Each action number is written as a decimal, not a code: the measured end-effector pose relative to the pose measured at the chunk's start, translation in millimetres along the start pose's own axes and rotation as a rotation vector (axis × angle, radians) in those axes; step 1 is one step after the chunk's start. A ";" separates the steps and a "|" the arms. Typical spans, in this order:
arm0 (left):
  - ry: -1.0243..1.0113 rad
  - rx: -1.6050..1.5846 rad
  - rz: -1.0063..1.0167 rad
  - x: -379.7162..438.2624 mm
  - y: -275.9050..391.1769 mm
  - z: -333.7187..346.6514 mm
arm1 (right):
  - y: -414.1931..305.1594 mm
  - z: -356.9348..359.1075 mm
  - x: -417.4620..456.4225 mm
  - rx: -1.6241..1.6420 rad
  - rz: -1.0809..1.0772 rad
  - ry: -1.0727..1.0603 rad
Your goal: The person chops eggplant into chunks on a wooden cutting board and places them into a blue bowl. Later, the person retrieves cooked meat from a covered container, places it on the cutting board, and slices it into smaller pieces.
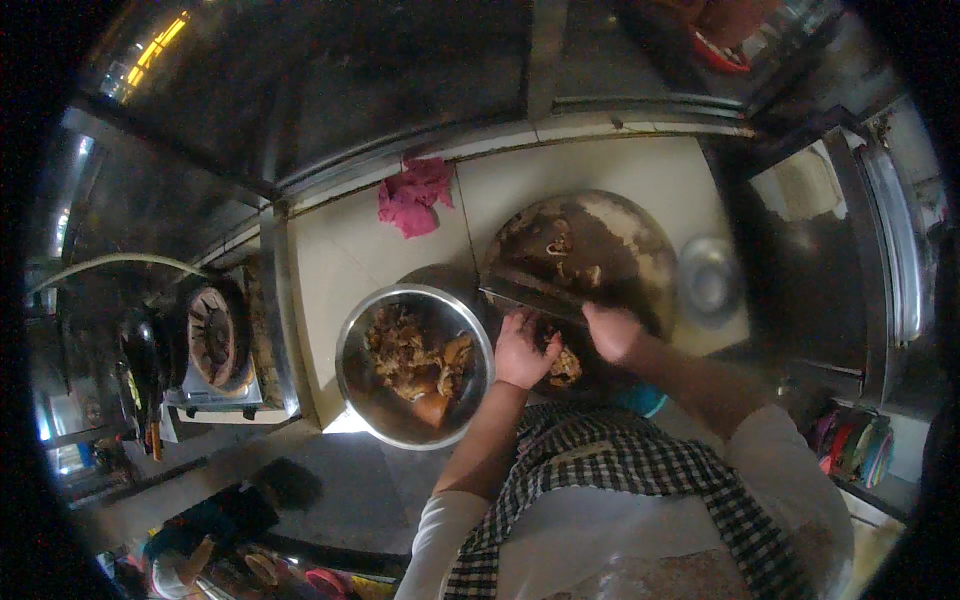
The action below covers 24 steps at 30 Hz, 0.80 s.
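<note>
My right hand grips a cleaver, its wide dark blade lying across a thick round chopping board. Just below the blade, my left hand steadies a piece of cooked meat on the near side of the board. Its fingers are bent, partly in shadow, and cover some of the meat. Small pale scraps lie on the board beyond the cleaver. Left of my left hand stands a steel bowl holding brown cooked meat pieces.
A crumpled pink cloth lies on the tiled counter by the back ledge. Close to the board's right edge is a small metal bowl. Further left stands a gas burner. Another person is at the lower left.
</note>
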<state>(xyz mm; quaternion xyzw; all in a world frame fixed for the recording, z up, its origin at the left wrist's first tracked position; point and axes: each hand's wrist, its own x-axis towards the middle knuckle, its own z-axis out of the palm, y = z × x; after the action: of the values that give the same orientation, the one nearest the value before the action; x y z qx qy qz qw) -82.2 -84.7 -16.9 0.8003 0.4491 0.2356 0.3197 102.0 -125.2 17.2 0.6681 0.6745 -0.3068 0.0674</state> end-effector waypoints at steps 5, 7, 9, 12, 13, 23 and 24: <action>0.003 0.024 0.018 2.8 3.1 -4.7 | 10.7 9.8 -30.0 0.024 -0.091 0.242; 0.018 -0.046 0.070 4.4 5.7 -8.6 | 34.0 49.6 -24.3 -0.008 -0.132 0.334; 0.044 -0.078 0.055 3.4 2.9 -4.3 | 38.2 55.7 -20.9 -0.039 -0.201 0.396; 0.007 -0.193 -0.022 1.0 -2.6 1.5 | 28.6 38.7 -22.1 -0.090 -0.230 0.351; -0.018 -0.243 -0.057 0.4 -4.2 2.8 | 20.7 27.8 -20.8 -0.108 -0.228 0.314; -0.064 0.000 0.054 2.4 1.8 -3.8 | -38.7 14.3 40.7 -0.072 -0.116 0.235; -0.082 0.025 0.063 4.8 2.8 -4.5 | -35.0 3.7 40.6 0.046 -0.109 0.156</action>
<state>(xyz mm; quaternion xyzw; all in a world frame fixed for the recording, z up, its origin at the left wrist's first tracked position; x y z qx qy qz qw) -81.3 -80.3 -11.3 0.8269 0.4133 0.2069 0.3203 63.8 -89.3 5.1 0.6537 0.7058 -0.2725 -0.0174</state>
